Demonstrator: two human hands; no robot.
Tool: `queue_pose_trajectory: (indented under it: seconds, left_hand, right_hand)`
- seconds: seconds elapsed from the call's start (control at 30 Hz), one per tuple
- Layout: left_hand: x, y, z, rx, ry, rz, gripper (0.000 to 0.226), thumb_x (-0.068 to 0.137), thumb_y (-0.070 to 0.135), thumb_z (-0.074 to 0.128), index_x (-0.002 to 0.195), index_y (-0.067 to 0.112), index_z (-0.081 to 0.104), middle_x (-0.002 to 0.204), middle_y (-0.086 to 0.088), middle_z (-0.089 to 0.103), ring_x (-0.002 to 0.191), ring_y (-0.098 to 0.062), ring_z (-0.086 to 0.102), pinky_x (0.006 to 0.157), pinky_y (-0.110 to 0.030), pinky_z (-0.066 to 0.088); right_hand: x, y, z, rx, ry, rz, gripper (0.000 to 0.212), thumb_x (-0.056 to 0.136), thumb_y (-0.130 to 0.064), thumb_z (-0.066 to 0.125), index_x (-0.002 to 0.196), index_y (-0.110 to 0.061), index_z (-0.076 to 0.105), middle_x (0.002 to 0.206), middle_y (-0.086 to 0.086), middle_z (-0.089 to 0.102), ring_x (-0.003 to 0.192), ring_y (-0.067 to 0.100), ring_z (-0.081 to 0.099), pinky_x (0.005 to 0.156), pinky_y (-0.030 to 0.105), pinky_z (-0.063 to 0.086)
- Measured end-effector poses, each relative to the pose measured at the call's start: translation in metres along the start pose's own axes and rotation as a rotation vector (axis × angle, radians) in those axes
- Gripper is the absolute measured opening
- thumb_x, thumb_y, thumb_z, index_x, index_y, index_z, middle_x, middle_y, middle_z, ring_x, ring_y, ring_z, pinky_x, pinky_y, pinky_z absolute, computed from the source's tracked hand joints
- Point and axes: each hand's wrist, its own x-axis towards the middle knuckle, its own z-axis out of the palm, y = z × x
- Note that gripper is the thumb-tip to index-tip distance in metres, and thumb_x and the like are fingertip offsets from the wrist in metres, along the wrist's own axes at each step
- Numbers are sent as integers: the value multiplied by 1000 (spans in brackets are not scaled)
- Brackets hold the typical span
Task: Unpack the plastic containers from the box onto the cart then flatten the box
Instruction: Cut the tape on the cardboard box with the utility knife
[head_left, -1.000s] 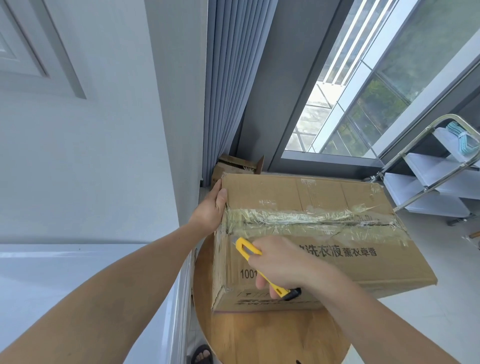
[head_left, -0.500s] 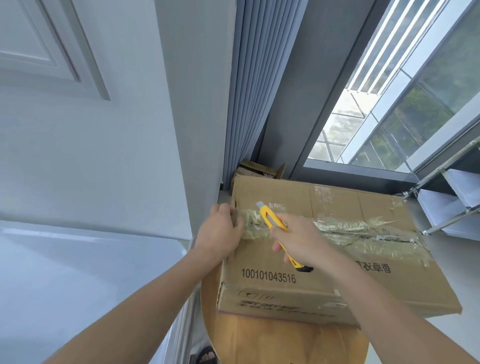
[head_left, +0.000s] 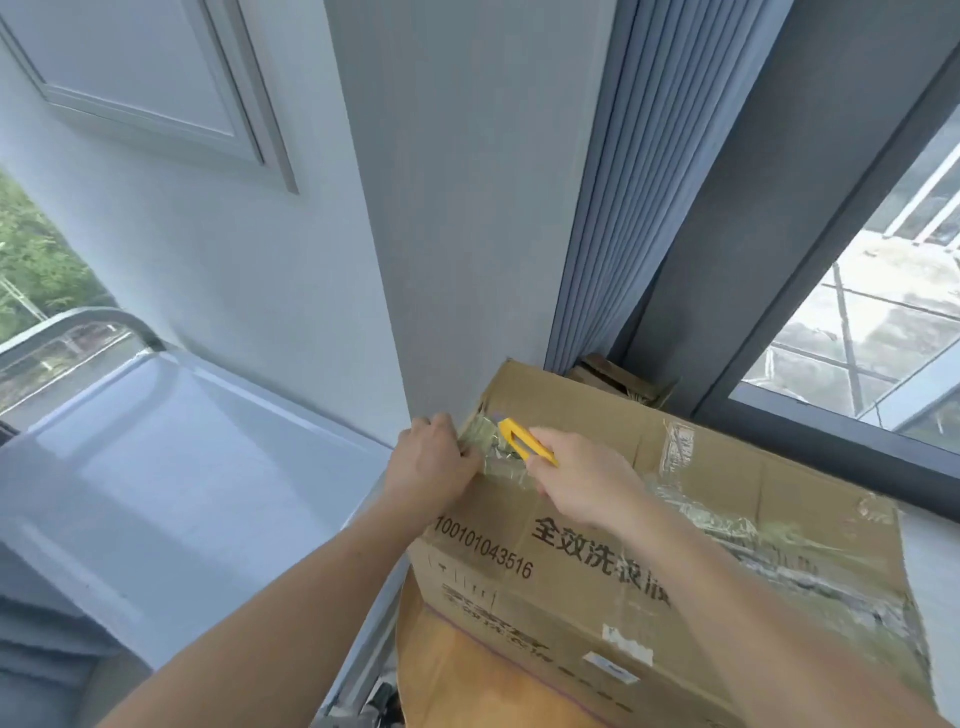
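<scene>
The cardboard box (head_left: 675, 545) is sitting on a round wooden table (head_left: 467, 670) at the near right. Its top is facing up and is sealed with a wrinkled strip of clear tape (head_left: 727, 525) running along its length. Both hands are meeting at the box's far left corner.

The left hand (head_left: 431, 467) is reaching in from the near left with the forearm stretched out. Its fingers are curling over the taped left edge of the box and gripping it. The right hand (head_left: 587, 483) is coming across the top of the box from the near right. It is closing around a yellow cutter (head_left: 524, 441), whose tip is pointing far and left onto the tape just beside the left hand's fingers. I cannot tell whether the blade is in the tape.

The box's left end is lying close to the corner of a grey wall (head_left: 467, 208); whether they are touching is unclear. A pleated curtain (head_left: 613, 234) is hanging behind the box, with a smaller cardboard box (head_left: 618, 379) at its foot. A window (head_left: 857, 338) is filling the far right. To the left, just beside the table, the cart (head_left: 208, 467) is showing a pale flat top, with a curved handle at its far end.
</scene>
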Motion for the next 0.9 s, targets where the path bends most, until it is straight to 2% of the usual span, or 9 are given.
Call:
queue_pose_trajectory:
  seconds: [0.07, 0.17, 0.2, 0.27, 0.37, 0.5, 0.63, 0.8, 0.9]
  left_hand:
    - [-5, -3, 9, -160, 0, -77, 35, 92, 42, 52, 115, 17, 52, 118, -6, 53, 109, -25, 51, 83, -34, 42]
    - [-7, -5, 12, -261, -77, -127, 58, 97, 52, 44, 146, 22, 42, 144, -5, 50, 129, -25, 48, 101, -40, 41]
    - [-5, -5, 11, -273, -102, -116, 55, 99, 53, 40, 146, 25, 44, 143, -4, 53, 126, -23, 52, 99, -38, 42]
    - [-3, -3, 8, -299, -134, -95, 43, 101, 50, 37, 136, 30, 55, 129, 0, 64, 112, -20, 58, 86, -32, 43]
    - [-3, -5, 6, -288, -150, -89, 38, 102, 48, 38, 132, 33, 57, 123, 2, 67, 109, -21, 61, 79, -29, 39]
    - [1, -9, 6, -318, -151, -68, 38, 103, 44, 40, 137, 33, 55, 125, 2, 67, 113, -21, 60, 82, -28, 41]
    - [5, -15, 11, -374, -171, -46, 37, 103, 42, 41, 136, 34, 56, 122, 3, 68, 109, -21, 62, 92, -33, 49]
    - [9, -20, 17, -395, -177, -14, 36, 103, 40, 42, 134, 31, 57, 118, 1, 69, 107, -23, 63, 95, -41, 51]
    - [10, -22, 18, -373, -168, 8, 34, 103, 39, 42, 130, 27, 58, 115, 0, 70, 105, -23, 64, 94, -43, 52]
  right_hand:
    - [9, 2, -2, -140, -16, -70, 34, 102, -33, 36, 133, -37, 50, 80, -7, 61, 68, 16, 57, 56, 32, 46]
    - [22, -1, -6, -301, -32, -155, 34, 102, -30, 34, 130, -34, 52, 82, -3, 61, 72, 18, 58, 56, 30, 43]
    - [25, -3, -7, -348, -30, -177, 33, 102, -28, 35, 129, -33, 54, 80, -3, 60, 71, 19, 59, 54, 30, 42]
    - [31, -7, -10, -421, -27, -206, 34, 101, -23, 38, 129, -33, 54, 73, -5, 56, 65, 19, 57, 48, 28, 37]
    - [36, -11, -10, -510, -21, -228, 39, 100, -20, 40, 133, -36, 52, 69, -7, 50, 62, 17, 53, 45, 27, 31]
    - [39, -18, -14, -543, -59, -211, 38, 99, -22, 43, 133, -35, 54, 81, -4, 55, 72, 21, 56, 52, 29, 36]
    - [40, -25, -15, -574, -70, -192, 38, 98, -21, 41, 130, -35, 56, 85, -2, 57, 74, 22, 57, 50, 29, 33]
    - [40, -30, -13, -597, -83, -172, 39, 99, -21, 41, 135, -30, 53, 106, 4, 67, 81, 24, 56, 64, 31, 40]
    - [42, -33, -10, -605, -94, -173, 38, 99, -19, 40, 132, -30, 54, 98, 3, 64, 76, 23, 53, 62, 31, 39]
